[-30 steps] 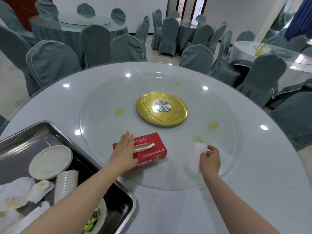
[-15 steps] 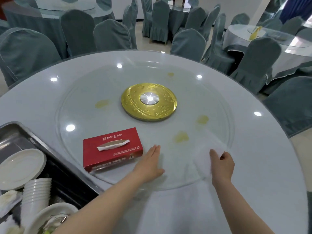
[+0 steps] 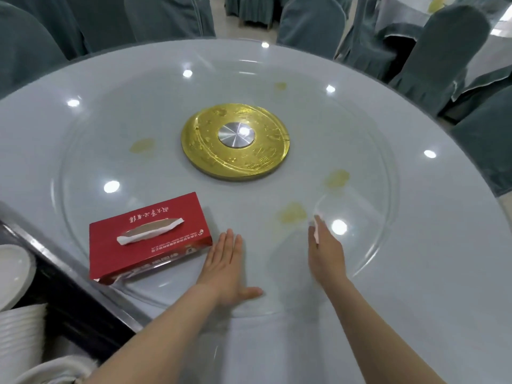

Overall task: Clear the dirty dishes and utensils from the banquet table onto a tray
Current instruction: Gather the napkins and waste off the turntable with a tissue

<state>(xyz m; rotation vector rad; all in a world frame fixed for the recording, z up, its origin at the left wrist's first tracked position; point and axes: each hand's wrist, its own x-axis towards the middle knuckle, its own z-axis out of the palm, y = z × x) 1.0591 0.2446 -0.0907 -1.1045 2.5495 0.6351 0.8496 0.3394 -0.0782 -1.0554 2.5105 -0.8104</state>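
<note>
Dishes already cleared are seen at the far left, where a white plate [image 3: 12, 270] and a stack of white cups [image 3: 20, 332] sit in the steel tray [image 3: 83, 278] at the edge of the banquet surface [image 3: 443, 273]. Just right of the tray, a red tissue box [image 3: 149, 235] lies on the glass turntable [image 3: 91, 151], one tissue poking from its slot.

Beside the box, apparently just touching its near corner, the left hand [image 3: 224, 268] is laid flat on the glass, fingers straight and together, thumb spread, nothing held. The gold hub [image 3: 235, 141] is seen at the centre, with yellowish stains around it on the glass; the nearest stain [image 3: 292, 213] lies between the two hands and slightly beyond them.

Further right, the right hand [image 3: 325, 250] is stretched toward that stain, a white tissue [image 3: 315, 227] caught at its fingers; how tightly it is gripped cannot be told, as the hand is viewed edge-on.

No dishes or utensils are visible on the turntable, so wiping is judged the step in hand. It would be done well with the glass steadied by the flat left hand, the tissue pressed fully over each stain, and the turntable rotated to bring far stains within reach.
</note>
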